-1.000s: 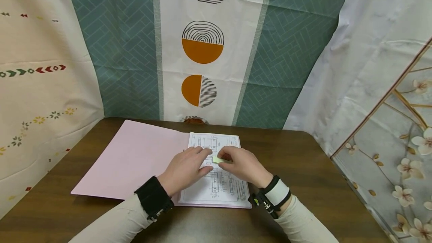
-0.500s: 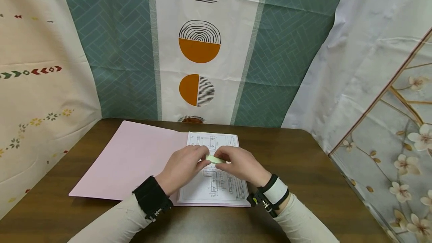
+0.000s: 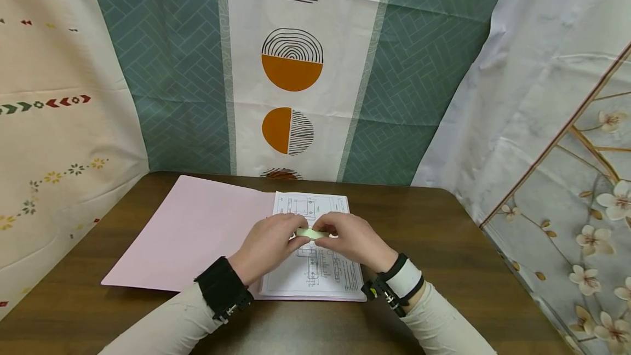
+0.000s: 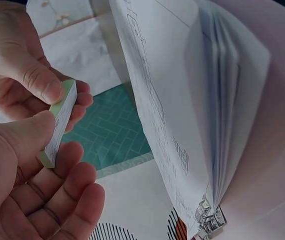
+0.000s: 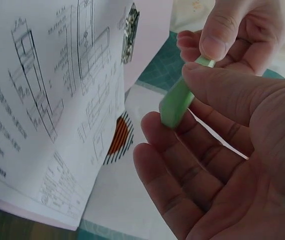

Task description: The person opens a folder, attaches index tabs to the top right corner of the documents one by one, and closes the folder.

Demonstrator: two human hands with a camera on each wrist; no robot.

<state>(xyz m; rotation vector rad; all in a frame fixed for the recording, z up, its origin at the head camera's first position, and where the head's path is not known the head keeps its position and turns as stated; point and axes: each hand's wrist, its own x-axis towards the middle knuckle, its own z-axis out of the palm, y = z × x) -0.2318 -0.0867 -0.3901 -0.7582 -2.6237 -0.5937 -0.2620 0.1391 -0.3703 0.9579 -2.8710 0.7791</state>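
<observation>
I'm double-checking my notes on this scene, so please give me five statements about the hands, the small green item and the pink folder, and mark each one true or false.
1. The left hand and the right hand both hold the small green item. True.
2. The small green item lies untouched. False: both hands pinch it.
3. Printed sheets lie in the pink folder, open on the table. True.
4. The printed sheets are on the folder's left side, as the person sees it. False: the right side.
5. A metal clip shows beside the sheets. True.
</observation>
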